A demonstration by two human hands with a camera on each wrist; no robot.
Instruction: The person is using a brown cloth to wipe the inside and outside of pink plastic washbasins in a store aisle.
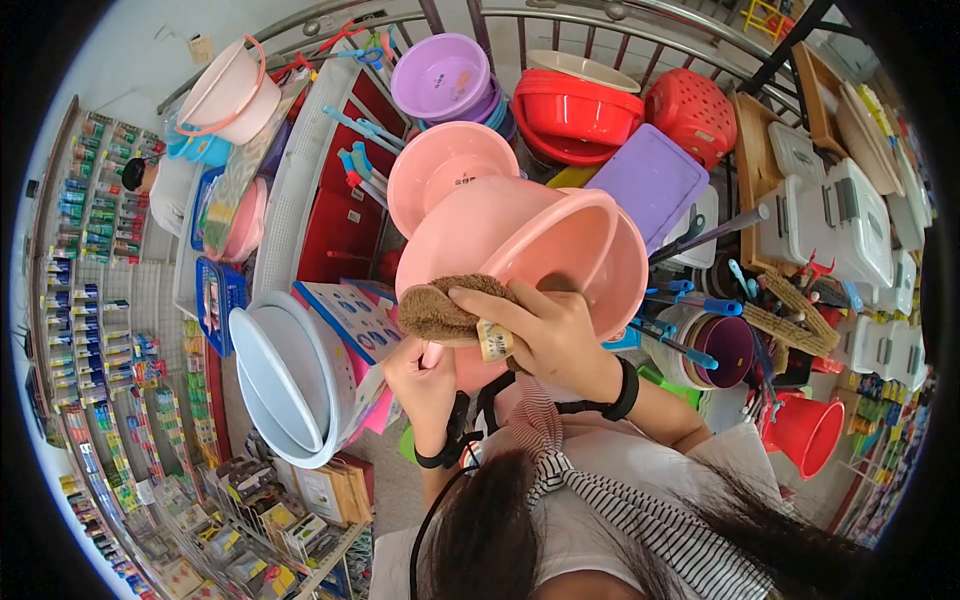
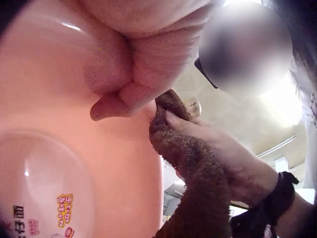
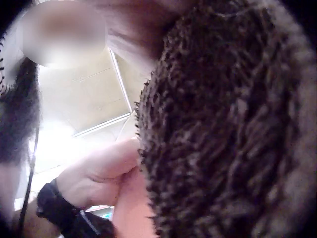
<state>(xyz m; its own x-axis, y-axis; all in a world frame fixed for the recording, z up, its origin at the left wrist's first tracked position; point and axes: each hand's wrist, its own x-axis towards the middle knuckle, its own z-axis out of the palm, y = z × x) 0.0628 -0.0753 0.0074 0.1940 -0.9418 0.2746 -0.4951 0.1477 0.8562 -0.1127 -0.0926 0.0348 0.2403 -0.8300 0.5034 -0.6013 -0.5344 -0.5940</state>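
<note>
My left hand (image 1: pixel 420 385) grips the rim of a pink plastic basin (image 1: pixel 440 245) held in front of the body. In the left wrist view the fingers (image 2: pixel 111 106) of that hand lie against the basin's smooth pink wall, close to printed yellow and red lettering. My right hand (image 1: pixel 565 340) pinches a brown fuzzy towel (image 1: pixel 440 308), thumb on top, against the basin's near side. A pale printed label (image 1: pixel 495 340) hangs from the towel. Filling much of the right wrist view is the towel's looped pile (image 3: pixel 223 124), and the left wrist appears beyond it.
Pale blue basins (image 1: pixel 285 385) stand to the left. Beyond the held basin are purple basins (image 1: pixel 440 75), red basins (image 1: pixel 580 110) and a purple lid (image 1: pixel 650 185). Blue-handled mops (image 1: pixel 690 345) and a red bucket (image 1: pixel 805 435) are at right. Packed shelves (image 1: pixel 100 330) line the left wall.
</note>
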